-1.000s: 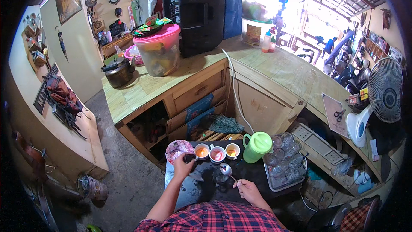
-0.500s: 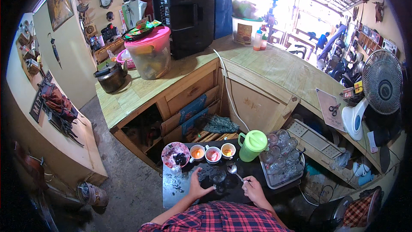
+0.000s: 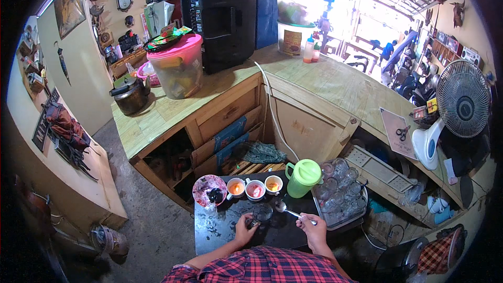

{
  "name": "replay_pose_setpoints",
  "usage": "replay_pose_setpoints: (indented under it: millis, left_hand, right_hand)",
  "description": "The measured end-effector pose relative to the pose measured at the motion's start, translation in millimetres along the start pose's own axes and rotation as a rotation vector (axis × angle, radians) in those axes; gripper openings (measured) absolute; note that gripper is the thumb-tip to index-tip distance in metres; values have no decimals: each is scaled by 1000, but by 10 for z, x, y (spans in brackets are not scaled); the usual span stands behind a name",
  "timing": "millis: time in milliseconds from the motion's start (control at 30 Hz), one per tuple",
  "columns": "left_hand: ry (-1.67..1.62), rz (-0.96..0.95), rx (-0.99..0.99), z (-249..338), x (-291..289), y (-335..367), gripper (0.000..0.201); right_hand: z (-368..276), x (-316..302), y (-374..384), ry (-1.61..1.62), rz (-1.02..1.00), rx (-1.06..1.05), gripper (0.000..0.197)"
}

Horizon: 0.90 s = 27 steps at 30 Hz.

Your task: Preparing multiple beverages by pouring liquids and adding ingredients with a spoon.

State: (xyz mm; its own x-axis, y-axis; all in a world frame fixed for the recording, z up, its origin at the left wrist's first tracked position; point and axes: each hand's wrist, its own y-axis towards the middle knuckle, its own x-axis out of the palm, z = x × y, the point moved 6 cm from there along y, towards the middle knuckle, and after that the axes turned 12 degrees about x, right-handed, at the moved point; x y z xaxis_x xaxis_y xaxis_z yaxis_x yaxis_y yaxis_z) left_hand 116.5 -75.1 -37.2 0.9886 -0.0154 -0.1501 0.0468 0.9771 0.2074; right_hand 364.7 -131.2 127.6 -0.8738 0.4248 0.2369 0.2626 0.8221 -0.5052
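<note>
Where the dark table (image 3: 222, 225) meets its far left corner, a pink-patterned bowl (image 3: 201, 191) stands close to the edge with a black thing inside it. From that bowl toward the near left corner runs open tabletop with a pale, wet-looking sheen, giving the left hand (image 3: 244, 230) room on its outer side. That hand is curled, thumb and fingers drawn together, just beside the near side of a clear glass (image 3: 262, 211); whether it grips the glass cannot be told. Beyond them, along the far edge, three white cups (image 3: 255, 197) stand in a close row, with orange, pinkish-red and yellow-orange contents from left to right. A band of dark tabletop separates the cups from the glass. To the right of the glass lies the bowl of a metal spoon (image 3: 296, 214), its handle slanting to the right hand (image 3: 314, 233), whose fingers are closed on the handle's end. Past the third cup a green pitcher (image 3: 303, 181) stands near the far edge, and a tray (image 3: 338, 226) crowded with clear glassware (image 3: 339, 188) fills the right edge, leaving the right hand little space on that side.
</note>
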Motion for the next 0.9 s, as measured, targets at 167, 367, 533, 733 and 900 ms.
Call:
replay_pose_setpoints:
  millis: [167, 367, 533, 733, 900]
  left_hand:
    - [319, -121, 235, 363, 0, 63, 39]
    - [284, -136, 65, 643, -155, 266, 40]
    - [242, -111, 449, 1893, -452, 615, 32]
    - [367, -52, 714, 2914, -667, 666, 24]
    - [474, -50, 797, 3082, -705, 522, 23]
  right_hand:
    - [9, 2, 28, 193, -48, 48, 25]
    - [-233, 51, -12, 418, -26, 10, 31]
    - [-793, 253, -366, 340, -126, -270, 33]
    - [-1109, 645, -532, 134, -291, -426, 35]
    - [-1133, 815, -526, 136, -462, -394, 36]
